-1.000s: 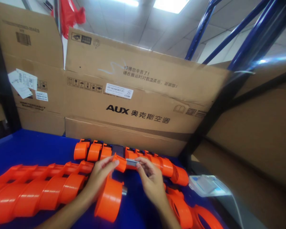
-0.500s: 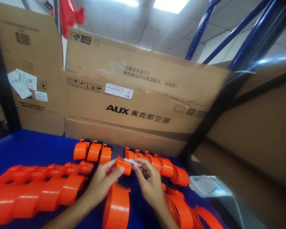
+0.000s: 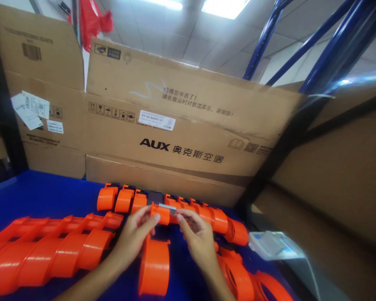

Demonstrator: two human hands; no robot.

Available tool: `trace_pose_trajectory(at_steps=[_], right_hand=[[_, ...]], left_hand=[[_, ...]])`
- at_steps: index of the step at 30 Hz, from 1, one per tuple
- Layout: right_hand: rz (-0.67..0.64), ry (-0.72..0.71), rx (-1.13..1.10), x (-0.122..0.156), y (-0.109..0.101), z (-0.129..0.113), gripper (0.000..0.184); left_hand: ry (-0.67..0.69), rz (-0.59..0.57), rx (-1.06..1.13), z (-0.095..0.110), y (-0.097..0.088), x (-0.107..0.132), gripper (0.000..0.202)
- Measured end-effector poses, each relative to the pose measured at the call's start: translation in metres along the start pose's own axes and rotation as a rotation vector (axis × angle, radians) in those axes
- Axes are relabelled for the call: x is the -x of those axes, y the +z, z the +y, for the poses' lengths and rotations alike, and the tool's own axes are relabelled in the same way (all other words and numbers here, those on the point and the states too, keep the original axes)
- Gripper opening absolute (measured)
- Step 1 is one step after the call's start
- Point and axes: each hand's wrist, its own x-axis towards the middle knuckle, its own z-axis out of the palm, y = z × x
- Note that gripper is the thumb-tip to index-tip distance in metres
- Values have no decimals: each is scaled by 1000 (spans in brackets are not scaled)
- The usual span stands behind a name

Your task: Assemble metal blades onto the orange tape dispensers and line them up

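Note:
My left hand [image 3: 134, 236] pinches the small upper end of an orange plastic ring part [image 3: 154, 263] held upright above the blue table [image 3: 44, 196]. My right hand [image 3: 196, 238] pinches a short silvery metal pin [image 3: 168, 207] that sticks out of that upper end. Just behind my hands lies a row of orange ring parts [image 3: 188, 209] with a dark block in it. A long nested stack of the same orange parts [image 3: 47, 246] lies at the left.
Large brown cardboard boxes [image 3: 181, 125] stand along the table's back edge. More orange parts [image 3: 253, 284] lie at the lower right. A clear plastic bag [image 3: 274, 244] rests on the right, beside blue rack beams [image 3: 326, 46].
The orange ring part has turned from tilted to upright in my left hand. Both hands rose slightly, and the pin now sits level at the part's upper end.

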Motion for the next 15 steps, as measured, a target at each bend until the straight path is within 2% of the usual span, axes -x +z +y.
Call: trace_pose_trajectory(at_steps=[9, 13, 15], right_hand=[[-61, -84, -3, 4, 1, -3, 23], [-101, -111, 86, 7, 1, -5, 20], [-121, -127, 130, 7, 1, -6, 20]], left_hand=[[-6, -31, -55, 2, -1, 0, 40], [0, -93, -67, 4, -1, 1, 36], [-3, -75, -60, 5, -1, 1, 35]])
